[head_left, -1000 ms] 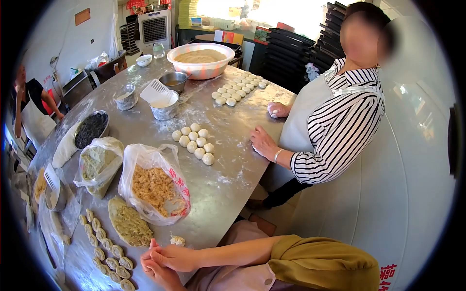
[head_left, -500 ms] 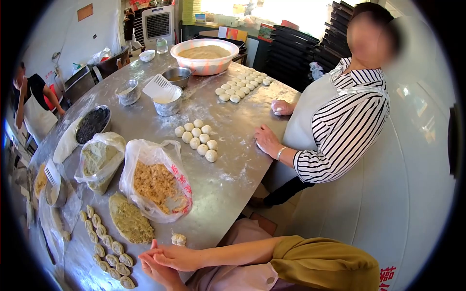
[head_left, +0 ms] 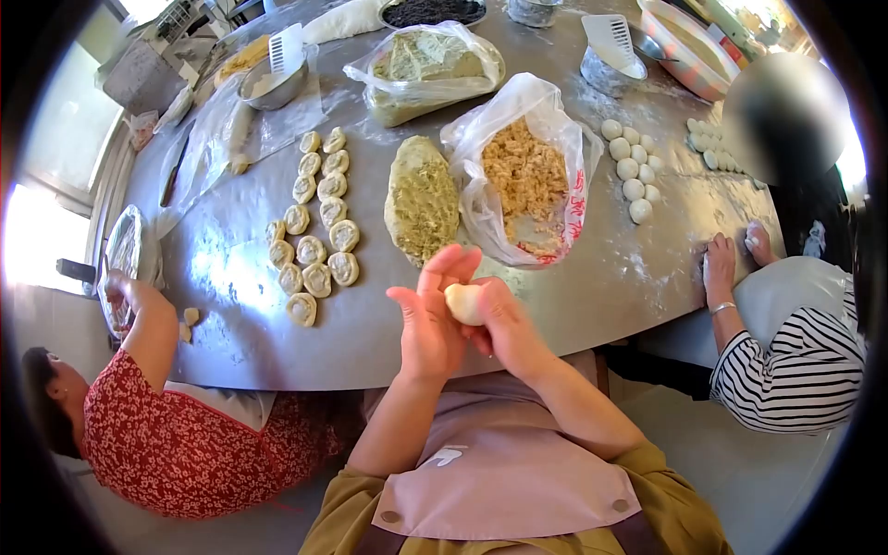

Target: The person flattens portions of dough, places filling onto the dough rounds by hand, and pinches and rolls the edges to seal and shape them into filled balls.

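Observation:
A small pale dough ball [head_left: 463, 303] sits between my hands above the table's near edge. My right hand [head_left: 511, 335] grips it between thumb and fingers. Palm up, my left hand [head_left: 431, 324] has its thumb out and its fingers stretched, against the dough's left side. Just beyond my fingertips lies a greenish mound of filling [head_left: 421, 199]. To its right, a plastic bag [head_left: 472, 148] lies open around orange-brown crumbly filling [head_left: 524, 176]. Left of the mound, several shaped dough pieces [head_left: 311, 250] lie in uneven rows.
Round dough balls [head_left: 633, 168] lie on the right, by a co-worker in a striped sleeve [head_left: 777, 370]. At left, another person in a red patterned top [head_left: 166, 435] reaches into a plastic-lined container [head_left: 129, 259]. A knife [head_left: 174, 171] and a metal bowl [head_left: 277, 85] are farther back.
My view has swung left and down, bringing the person in red into sight. My hands, pressed together before, now show the dough ball between them. The lump beside them is no longer seen on the table.

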A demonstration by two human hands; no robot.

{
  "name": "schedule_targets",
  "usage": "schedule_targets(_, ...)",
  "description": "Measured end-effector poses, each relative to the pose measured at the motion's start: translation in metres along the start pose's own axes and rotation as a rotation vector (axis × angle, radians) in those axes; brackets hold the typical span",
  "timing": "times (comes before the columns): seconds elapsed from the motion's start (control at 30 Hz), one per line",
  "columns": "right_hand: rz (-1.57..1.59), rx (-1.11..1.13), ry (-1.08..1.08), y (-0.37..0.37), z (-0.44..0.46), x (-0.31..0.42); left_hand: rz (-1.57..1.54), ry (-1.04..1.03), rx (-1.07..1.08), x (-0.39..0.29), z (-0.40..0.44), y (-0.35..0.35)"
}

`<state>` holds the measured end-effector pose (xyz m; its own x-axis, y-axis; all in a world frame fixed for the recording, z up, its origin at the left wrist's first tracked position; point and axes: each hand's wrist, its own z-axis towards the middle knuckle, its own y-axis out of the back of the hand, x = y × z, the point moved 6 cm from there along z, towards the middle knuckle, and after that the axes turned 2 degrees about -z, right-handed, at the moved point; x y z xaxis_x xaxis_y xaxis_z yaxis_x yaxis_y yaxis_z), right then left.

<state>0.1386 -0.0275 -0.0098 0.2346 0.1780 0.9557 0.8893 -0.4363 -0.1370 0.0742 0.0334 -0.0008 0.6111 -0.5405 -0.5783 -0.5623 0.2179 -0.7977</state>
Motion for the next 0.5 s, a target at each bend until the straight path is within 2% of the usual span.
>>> schedule_targets(0.07,0.058,0.13,-0.153,0.006,0.001,-0.003,-0.069,-0.054,-0.078,-0.004,0.001,-0.01)
schedule_targets(0.1,0.064,0.18,-0.201,0.005,0.001,-0.005,0.193,-0.092,0.004,-0.005,0.003,-0.006)
schedule_targets(0.17,-0.015,0.201,-0.157,0.001,0.006,-0.017,0.702,-0.175,0.21,-0.001,0.005,0.014)
schedule_targets(0.23,-0.145,0.054,0.338,-0.006,0.014,-0.027,0.524,-0.083,0.152,0.007,0.007,0.031)
schedule_targets(0.3,-0.235,-0.089,0.303,0.002,0.008,-0.026,0.566,-0.086,0.17,0.011,0.003,0.025)
schedule_targets(0.37,0.018,0.117,-0.045,0.021,-0.002,-0.006,0.586,-0.113,0.227,0.009,-0.002,0.019)
schedule_targets(0.5,0.285,-0.17,-0.178,0.113,-0.004,-0.016,1.069,-0.588,-0.196,-0.048,0.005,0.088)
